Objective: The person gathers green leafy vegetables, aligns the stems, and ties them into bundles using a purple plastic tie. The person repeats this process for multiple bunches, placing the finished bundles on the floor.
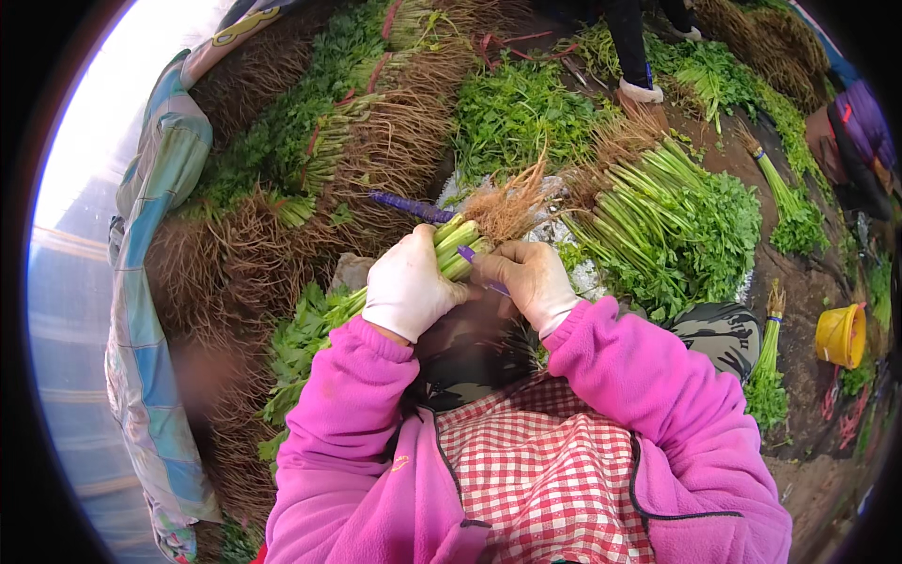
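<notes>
My left hand [409, 282], in a white glove, grips a bunch of leafy celery-like stalks [454, 250]. Its brown roots [509, 204] point up and away from me, and its green leaves [299, 342] hang down at the left. My right hand [527, 278], in a soiled white glove, pinches a purple tie strip [466, 254] against the stalks near the roots. Part of the strip is hidden behind my fingers. Just beyond the bunch lies a bundle of purple strips [412, 206].
Loose rooted stalks [652, 204] lie in a heap at the right. Tied bunches [782, 187] rest on the dark ground near a yellow bucket [841, 335]. Stacked rooted bunches [394, 134] line the left beside a cloth barrier [165, 155]. Another person's leg [631, 46] stands at the back.
</notes>
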### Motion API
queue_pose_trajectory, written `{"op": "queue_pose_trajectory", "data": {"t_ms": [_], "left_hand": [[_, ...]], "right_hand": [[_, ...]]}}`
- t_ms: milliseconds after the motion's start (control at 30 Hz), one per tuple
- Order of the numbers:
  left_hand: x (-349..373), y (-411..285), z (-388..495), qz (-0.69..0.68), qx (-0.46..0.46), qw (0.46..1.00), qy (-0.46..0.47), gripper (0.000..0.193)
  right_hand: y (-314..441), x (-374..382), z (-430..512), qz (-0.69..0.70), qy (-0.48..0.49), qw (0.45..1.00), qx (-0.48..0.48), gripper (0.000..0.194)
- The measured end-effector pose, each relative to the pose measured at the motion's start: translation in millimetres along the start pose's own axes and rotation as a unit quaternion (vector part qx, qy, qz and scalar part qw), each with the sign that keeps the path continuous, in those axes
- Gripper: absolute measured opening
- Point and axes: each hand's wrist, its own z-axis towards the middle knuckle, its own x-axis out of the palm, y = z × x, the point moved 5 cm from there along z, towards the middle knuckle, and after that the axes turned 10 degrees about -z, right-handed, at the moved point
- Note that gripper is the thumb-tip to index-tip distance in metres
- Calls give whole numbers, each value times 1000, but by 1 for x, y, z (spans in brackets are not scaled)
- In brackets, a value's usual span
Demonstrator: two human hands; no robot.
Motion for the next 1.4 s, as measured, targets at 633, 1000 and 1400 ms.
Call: {"op": "queue_pose_trajectory", "data": {"t_ms": [633,1000,1400], "left_hand": [[0,13,-5,-85,90,991,-59,61],[-2,15,-4,-138,128,981,-41,60],[-5,-7,-11,-47,228,972,-38,57]], "right_hand": [[5,-10,-51,-32,134,986,-93,51],[-43,-1,66,-116,155,971,-137,49],[62,13,137,116,452,882,-66,54]]}}
